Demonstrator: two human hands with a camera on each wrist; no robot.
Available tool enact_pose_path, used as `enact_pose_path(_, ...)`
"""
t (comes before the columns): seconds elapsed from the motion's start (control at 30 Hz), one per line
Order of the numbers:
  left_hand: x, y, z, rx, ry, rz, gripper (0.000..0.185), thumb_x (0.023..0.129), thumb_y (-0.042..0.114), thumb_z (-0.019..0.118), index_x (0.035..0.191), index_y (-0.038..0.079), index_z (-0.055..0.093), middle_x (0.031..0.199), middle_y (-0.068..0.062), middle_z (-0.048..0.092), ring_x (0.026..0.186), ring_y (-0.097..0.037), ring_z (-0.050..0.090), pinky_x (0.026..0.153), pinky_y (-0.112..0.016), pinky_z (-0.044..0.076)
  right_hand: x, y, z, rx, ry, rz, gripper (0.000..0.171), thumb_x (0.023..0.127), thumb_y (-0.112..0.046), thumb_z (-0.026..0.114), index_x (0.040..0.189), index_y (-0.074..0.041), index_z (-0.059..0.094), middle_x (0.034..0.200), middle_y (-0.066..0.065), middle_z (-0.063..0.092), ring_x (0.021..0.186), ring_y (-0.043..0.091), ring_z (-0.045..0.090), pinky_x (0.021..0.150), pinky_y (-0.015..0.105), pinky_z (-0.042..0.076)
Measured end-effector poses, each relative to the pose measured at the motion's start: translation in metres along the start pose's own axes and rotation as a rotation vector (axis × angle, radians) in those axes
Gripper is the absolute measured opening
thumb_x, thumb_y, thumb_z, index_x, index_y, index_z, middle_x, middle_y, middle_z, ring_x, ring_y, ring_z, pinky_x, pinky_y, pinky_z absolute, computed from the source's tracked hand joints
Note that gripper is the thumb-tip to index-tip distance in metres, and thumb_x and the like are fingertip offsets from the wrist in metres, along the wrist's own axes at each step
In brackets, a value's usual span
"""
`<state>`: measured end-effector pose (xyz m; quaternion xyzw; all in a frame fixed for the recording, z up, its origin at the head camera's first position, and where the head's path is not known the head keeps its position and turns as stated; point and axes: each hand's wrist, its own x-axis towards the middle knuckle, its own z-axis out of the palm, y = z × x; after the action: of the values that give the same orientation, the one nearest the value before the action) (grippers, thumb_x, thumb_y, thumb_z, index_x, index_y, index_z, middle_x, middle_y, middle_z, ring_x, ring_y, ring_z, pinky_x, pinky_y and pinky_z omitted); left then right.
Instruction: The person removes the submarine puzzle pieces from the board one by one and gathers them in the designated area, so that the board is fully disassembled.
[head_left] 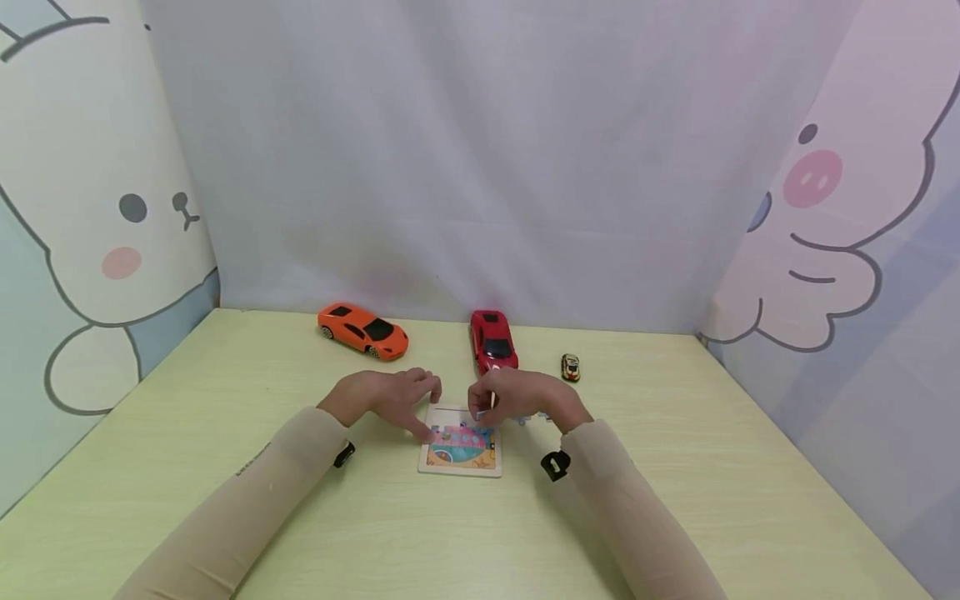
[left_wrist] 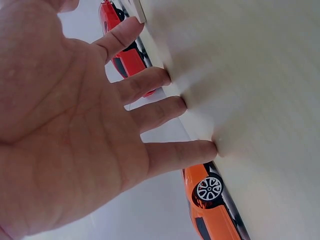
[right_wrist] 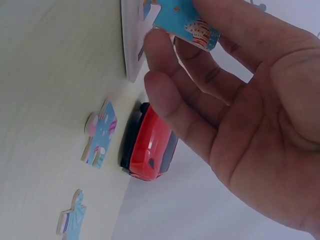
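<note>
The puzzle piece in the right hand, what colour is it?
Puzzle piece: light blue with red-and-white stripes, clearest in the right wrist view.

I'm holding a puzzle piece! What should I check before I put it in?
1. Right hand pinches the puzzle piece: ok.
2. Left hand steadies the puzzle board, fingertips flat on the table: ok.
3. Piece turned to match its gap: cannot tell.
4. Loose pieces lie beside the board, within view: ok.
5. Red car stands behind the board, apart from it: ok.
</note>
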<state>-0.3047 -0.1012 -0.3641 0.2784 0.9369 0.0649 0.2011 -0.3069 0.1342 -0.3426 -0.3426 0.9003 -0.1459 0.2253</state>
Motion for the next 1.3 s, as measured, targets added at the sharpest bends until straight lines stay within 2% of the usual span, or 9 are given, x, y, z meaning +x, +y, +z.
enact_pose_path(0.13,-0.001,0.001,0.000,-0.002,0.001,-0.002,0.053,0.085,0.054,0.075,0.118,0.025,0.045,0.131,-0.006,0.045,0.113,-0.024,0.047,0.092,-0.048,0.046,-0.002,0.000,-0.001,-0.020,-0.008,0.005,0.010,0.091,-0.016,0.076,0.092,-0.021,0.067,0.088,-0.005,0.062,0.086,0.013,0.056,0.075,0.028,0.048)
enact_pose_path(0.43,-0.002,0.001,0.000,-0.012,0.006,0.010,0.052,0.084,0.052,0.076,0.117,0.024,0.046,0.130,-0.006,0.045,0.114,-0.024,0.047,0.092,-0.049,0.045,-0.007,0.011,-0.006,-0.010,0.042,0.021,0.010,0.093,-0.016,0.073,0.101,-0.020,0.069,0.091,-0.005,0.063,0.084,0.013,0.059,0.076,0.030,0.050)
enact_pose_path(0.63,-0.002,0.003,0.000,-0.018,0.001,0.002,0.053,0.085,0.052,0.076,0.118,0.024,0.046,0.133,-0.007,0.045,0.115,-0.024,0.046,0.092,-0.049,0.045,-0.009,0.021,-0.008,-0.004,0.077,0.010,0.015,0.089,-0.021,0.078,0.098,-0.020,0.066,0.084,-0.003,0.060,0.079,0.013,0.055,0.072,0.029,0.046)
enact_pose_path(0.87,-0.002,0.005,0.000,-0.004,-0.009,-0.009,0.053,0.085,0.054,0.075,0.119,0.025,0.046,0.136,-0.007,0.044,0.115,-0.025,0.047,0.092,-0.048,0.045,-0.019,0.032,-0.014,0.083,0.061,0.013,0.013,0.092,-0.016,0.074,0.104,-0.015,0.070,0.087,0.000,0.066,0.073,0.015,0.060,0.073,0.032,0.052)
enact_pose_path(1.07,-0.003,0.006,0.000,0.000,-0.011,-0.008,0.054,0.085,0.056,0.074,0.119,0.025,0.046,0.137,-0.007,0.043,0.115,-0.025,0.047,0.091,-0.049,0.045,-0.032,0.043,-0.023,0.091,0.029,0.079,0.016,0.100,-0.014,0.063,0.112,-0.016,0.073,0.087,0.002,0.069,0.075,0.025,0.066,0.075,0.039,0.053)
enact_pose_path(1.3,-0.005,0.006,-0.001,-0.025,-0.007,-0.007,0.053,0.085,0.053,0.075,0.118,0.024,0.046,0.135,-0.008,0.044,0.115,-0.025,0.046,0.092,-0.049,0.045,-0.044,0.059,-0.029,0.119,0.031,0.094,0.009,0.099,-0.011,0.063,0.105,-0.011,0.070,0.079,0.004,0.067,0.071,0.026,0.064,0.072,0.038,0.052)
